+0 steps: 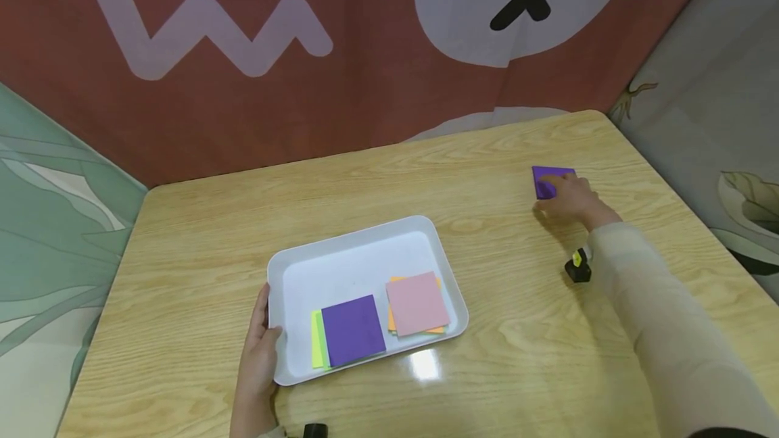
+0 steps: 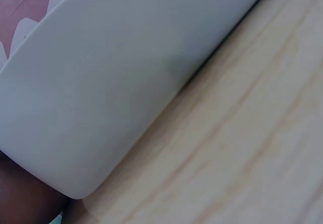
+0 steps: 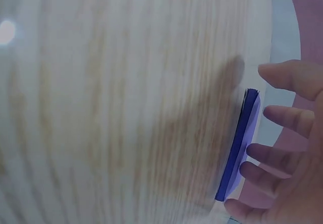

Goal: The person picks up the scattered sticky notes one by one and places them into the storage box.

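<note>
At the right rear of the table, my right hand (image 1: 571, 197) reaches over a purple square paper pad (image 1: 548, 177). The right wrist view shows its fingers spread, with several fingertips (image 3: 254, 151) right at the face of the pad (image 3: 237, 148) and the thumb apart from it. My left hand (image 1: 258, 357) holds the left side of a white tray (image 1: 353, 242), thumb at the rim and fingers along the outer wall. In the tray, a purple square (image 1: 354, 330) overlaps green and yellow ones (image 1: 317, 340). Beside them, a pink square (image 1: 417, 304) lies over orange.
The wood-grain table (image 1: 207, 255) has its back edge against a red-brown cloth (image 1: 365, 100) with white shapes. A patterned grey cloth (image 1: 700, 120) hangs past the right edge. A small black wrist device (image 1: 578, 268) sits below my right sleeve (image 1: 675, 316).
</note>
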Demonstrator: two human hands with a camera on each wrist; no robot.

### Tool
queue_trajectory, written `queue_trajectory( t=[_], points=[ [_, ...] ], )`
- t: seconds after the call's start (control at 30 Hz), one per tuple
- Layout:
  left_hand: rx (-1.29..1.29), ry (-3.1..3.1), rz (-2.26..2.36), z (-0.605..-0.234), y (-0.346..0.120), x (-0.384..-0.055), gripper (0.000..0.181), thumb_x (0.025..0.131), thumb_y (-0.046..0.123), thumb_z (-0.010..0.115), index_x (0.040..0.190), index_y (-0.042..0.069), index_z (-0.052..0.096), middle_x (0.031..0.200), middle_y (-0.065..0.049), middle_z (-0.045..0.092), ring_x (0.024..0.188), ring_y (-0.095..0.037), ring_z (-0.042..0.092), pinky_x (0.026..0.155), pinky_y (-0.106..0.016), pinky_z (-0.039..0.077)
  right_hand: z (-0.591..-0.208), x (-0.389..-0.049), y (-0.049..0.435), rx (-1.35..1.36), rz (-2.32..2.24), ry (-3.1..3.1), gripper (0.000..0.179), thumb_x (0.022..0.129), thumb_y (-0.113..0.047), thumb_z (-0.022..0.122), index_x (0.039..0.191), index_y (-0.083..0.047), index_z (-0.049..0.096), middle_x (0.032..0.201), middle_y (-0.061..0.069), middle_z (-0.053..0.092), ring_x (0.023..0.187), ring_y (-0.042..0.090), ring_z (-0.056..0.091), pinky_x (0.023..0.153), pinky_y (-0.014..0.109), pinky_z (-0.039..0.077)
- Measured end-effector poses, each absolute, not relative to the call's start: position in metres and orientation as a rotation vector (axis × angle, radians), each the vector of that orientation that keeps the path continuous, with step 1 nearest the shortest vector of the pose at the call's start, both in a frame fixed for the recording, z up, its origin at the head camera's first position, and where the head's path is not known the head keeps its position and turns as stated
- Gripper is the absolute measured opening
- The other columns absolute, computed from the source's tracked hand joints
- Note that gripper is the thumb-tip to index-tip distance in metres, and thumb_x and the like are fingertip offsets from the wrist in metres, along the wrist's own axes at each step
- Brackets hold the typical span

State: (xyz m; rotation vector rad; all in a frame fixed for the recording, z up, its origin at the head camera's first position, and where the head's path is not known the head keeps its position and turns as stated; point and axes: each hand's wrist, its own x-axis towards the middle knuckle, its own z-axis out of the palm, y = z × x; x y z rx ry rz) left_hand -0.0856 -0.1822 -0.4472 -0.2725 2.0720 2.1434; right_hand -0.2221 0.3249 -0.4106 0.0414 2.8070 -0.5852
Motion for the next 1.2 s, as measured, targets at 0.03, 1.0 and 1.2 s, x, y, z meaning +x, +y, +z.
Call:
queue_trajectory(
  t=[0.03, 1.0, 1.2],
  points=[
    [-0.276, 2.071, 2.144, -0.447, -0.182, -0.086, 0.068, 0.082, -0.008, 0.020, 0.140, 0.026, 0.008, 0.144, 0.001, 0.002, 0.127, -0.017, 0.009, 0.097, -0.024, 0.020, -0.410, -0.223, 0.325, 0.049, -0.585, 2.801, 0.068, 0.077, -0.027, 0.056, 0.128, 0.007, 0.027, 0.121, 0.040, 0.018, 0.103, 0.055, 0.020, 0.077, 0.064, 0.023],
    [-0.243, 2.048, 2.179, -0.448, -0.186, -0.083, 0.066, 0.082, -0.008, 0.019, 0.140, 0.023, 0.010, 0.144, -0.002, 0.003, 0.125, -0.019, 0.011, 0.085, -0.014, 0.029, -0.409, -0.252, 0.330, 0.205, -0.648, 2.716, 0.074, 0.080, -0.034, 0.047, 0.133, 0.005, 0.015, 0.117, 0.041, 0.011, 0.102, 0.054, 0.009, 0.072, 0.067, 0.016],
    [-0.244, 2.064, 2.167, -0.447, -0.185, -0.082, 0.066, 0.082, -0.008, 0.020, 0.140, 0.023, 0.011, 0.144, -0.002, 0.005, 0.126, -0.018, 0.010, 0.087, -0.013, 0.028, -0.411, -0.252, 0.331, 0.257, -0.619, 2.747, 0.070, 0.081, -0.036, 0.047, 0.131, 0.005, 0.020, 0.114, 0.042, 0.014, 0.102, 0.056, 0.009, 0.072, 0.068, 0.017]
  ],
)
